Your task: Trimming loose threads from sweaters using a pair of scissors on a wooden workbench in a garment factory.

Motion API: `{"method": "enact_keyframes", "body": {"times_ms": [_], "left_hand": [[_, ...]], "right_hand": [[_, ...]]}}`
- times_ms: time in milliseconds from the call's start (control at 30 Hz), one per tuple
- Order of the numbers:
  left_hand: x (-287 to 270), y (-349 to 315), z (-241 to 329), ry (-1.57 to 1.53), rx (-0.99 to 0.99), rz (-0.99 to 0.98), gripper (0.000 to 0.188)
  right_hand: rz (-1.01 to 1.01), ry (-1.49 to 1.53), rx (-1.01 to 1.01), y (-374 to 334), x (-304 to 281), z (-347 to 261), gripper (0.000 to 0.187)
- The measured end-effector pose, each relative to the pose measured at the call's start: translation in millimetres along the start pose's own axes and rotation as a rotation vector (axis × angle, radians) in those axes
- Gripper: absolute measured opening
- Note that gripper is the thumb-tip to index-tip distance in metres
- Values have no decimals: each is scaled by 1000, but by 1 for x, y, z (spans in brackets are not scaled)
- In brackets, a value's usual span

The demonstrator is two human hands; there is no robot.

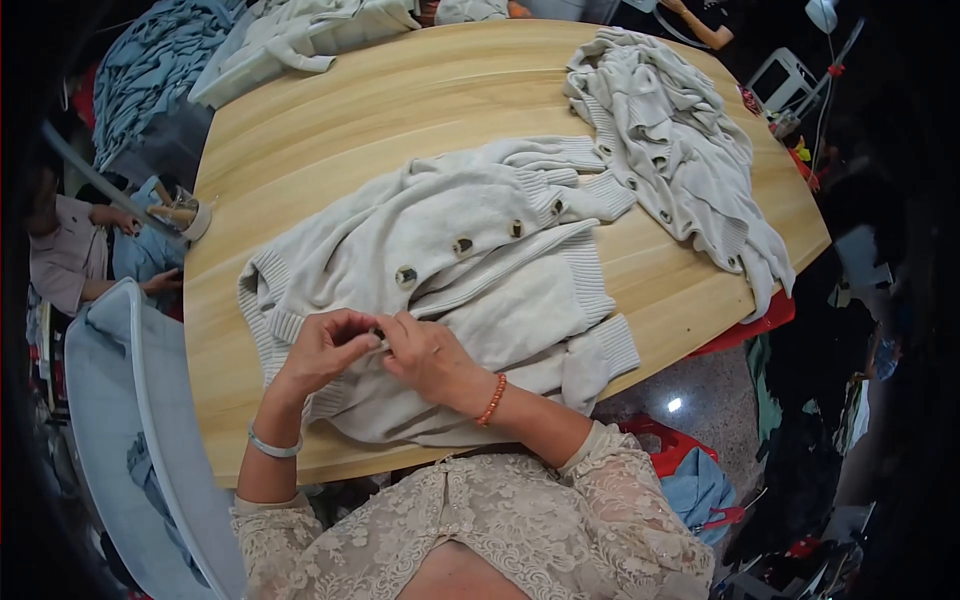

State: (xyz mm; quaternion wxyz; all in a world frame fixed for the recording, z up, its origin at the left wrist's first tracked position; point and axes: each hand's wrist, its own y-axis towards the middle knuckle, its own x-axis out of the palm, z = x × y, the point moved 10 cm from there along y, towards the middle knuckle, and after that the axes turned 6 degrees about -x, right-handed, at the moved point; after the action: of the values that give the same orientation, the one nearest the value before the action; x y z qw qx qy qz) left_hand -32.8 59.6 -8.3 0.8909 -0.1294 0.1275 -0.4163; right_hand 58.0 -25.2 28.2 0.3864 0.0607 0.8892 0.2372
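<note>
A cream knit cardigan lies spread on the wooden table, its ribbed hem at the left and its sleeves stretching to the right. Large dark mottled buttons run along its front band. Over the lower front edge, my left hand pinches the knit with thumb and forefinger. My right hand closes on the same spot from the other side, fingertips almost touching the left ones. Something dark, perhaps a button, shows between the fingertips, mostly hidden. Farther right, a second cream cardigan lies crumpled, also with dark buttons.
A white tub stands against the table's left side. Blue-grey knits and a white bin of cream garments sit beyond the far left edge. A jar with tools is near a co-worker. A red bag lies lower right.
</note>
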Motion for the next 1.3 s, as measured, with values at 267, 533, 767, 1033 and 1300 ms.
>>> {"method": "enact_keyframes", "body": {"times_ms": [267, 533, 767, 1033, 1300], "left_hand": [[3, -19, 15, 321, 267, 149, 22], [-1, -15, 7, 165, 127, 69, 16], [-13, -17, 5, 366, 146, 144, 12], [23, -15, 78, 765, 624, 465, 24], [69, 51, 49, 834, 471, 246, 17]], "right_hand": [[-171, 168, 76, 2, 12, 17, 31], [-42, 277, -31, 8, 0, 12, 24], [-150, 103, 10, -4, -24, 10, 13], [-141, -233, 81, -21, -38, 37, 13], [-93, -355, 75, -24, -50, 38, 12]]}}
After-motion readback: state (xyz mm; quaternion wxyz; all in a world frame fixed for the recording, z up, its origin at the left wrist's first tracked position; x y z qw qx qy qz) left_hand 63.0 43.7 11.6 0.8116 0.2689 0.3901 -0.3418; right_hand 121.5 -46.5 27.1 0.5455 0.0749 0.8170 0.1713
